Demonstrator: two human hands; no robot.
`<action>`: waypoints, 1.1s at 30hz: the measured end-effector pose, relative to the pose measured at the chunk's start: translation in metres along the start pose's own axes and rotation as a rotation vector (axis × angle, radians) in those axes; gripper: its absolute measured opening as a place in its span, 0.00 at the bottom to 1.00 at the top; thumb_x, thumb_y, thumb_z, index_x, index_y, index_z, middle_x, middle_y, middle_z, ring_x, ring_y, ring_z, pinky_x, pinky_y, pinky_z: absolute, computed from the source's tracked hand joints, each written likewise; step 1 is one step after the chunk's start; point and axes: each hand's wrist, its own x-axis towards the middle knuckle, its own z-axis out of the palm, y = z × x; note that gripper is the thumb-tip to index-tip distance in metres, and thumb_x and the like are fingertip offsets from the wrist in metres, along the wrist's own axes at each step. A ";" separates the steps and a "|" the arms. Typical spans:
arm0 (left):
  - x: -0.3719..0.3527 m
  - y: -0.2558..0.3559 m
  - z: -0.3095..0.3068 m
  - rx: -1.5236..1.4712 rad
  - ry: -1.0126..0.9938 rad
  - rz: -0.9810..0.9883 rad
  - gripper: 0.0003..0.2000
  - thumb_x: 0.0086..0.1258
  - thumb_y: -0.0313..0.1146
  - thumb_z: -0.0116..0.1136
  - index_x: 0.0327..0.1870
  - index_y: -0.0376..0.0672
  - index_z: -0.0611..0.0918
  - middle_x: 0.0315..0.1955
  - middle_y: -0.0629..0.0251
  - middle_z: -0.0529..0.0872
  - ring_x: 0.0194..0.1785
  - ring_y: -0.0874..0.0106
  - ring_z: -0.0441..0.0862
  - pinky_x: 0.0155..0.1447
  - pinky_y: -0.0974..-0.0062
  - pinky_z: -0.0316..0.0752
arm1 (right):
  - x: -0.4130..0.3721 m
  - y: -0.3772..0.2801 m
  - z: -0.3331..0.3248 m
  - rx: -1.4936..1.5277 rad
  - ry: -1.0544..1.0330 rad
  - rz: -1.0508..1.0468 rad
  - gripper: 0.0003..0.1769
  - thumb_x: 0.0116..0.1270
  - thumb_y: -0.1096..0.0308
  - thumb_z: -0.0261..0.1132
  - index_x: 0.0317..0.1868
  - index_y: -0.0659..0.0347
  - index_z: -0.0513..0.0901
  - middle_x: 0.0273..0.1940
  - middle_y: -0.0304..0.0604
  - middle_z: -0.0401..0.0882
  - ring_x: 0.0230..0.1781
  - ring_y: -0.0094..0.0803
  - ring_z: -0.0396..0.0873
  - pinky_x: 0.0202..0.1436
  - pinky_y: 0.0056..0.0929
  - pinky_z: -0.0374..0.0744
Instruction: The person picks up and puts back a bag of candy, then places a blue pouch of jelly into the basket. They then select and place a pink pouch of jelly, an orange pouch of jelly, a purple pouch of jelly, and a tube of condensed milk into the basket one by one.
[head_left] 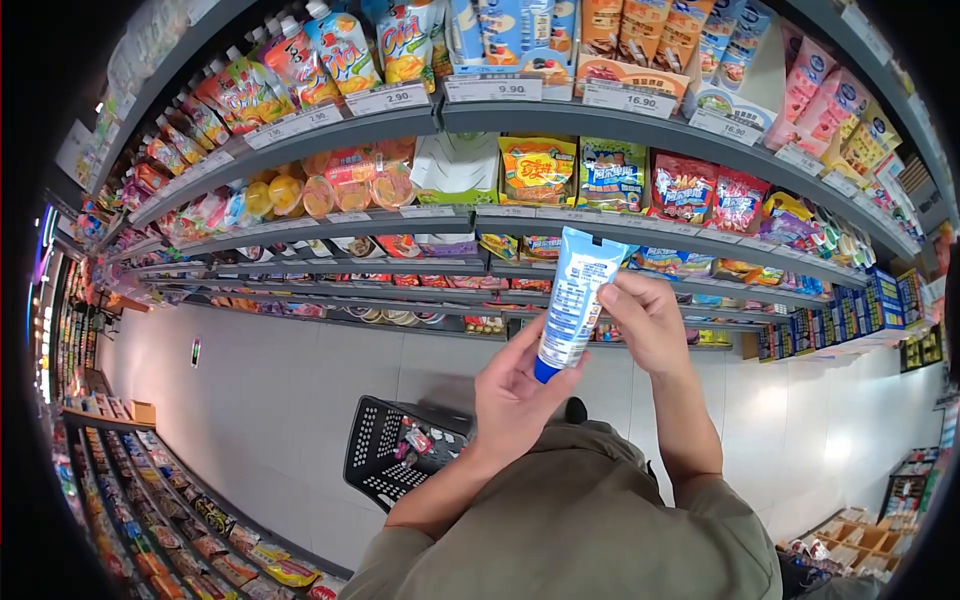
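Observation:
I hold a light blue and white squeeze tube (574, 296) upright in front of the shelves, its dark blue cap at the bottom. My left hand (516, 392) grips the tube's lower end near the cap. My right hand (648, 322) pinches its middle from the right side. Printed text covers the side of the tube facing me.
Store shelves (560, 222) full of snack bags, jelly cups and drink pouches run in front of me, with price tags along their edges. A black shopping basket (392, 450) holding a few items hangs by my left forearm. More shelving stands at lower left (170, 520).

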 end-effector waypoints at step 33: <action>-0.041 -0.056 0.110 0.026 0.298 -0.035 0.27 0.72 0.25 0.62 0.70 0.29 0.70 0.63 0.47 0.81 0.62 0.59 0.83 0.68 0.58 0.76 | -0.008 -0.018 -0.082 0.064 -0.413 0.171 0.13 0.73 0.69 0.65 0.49 0.72 0.87 0.39 0.47 0.88 0.36 0.26 0.83 0.39 0.27 0.81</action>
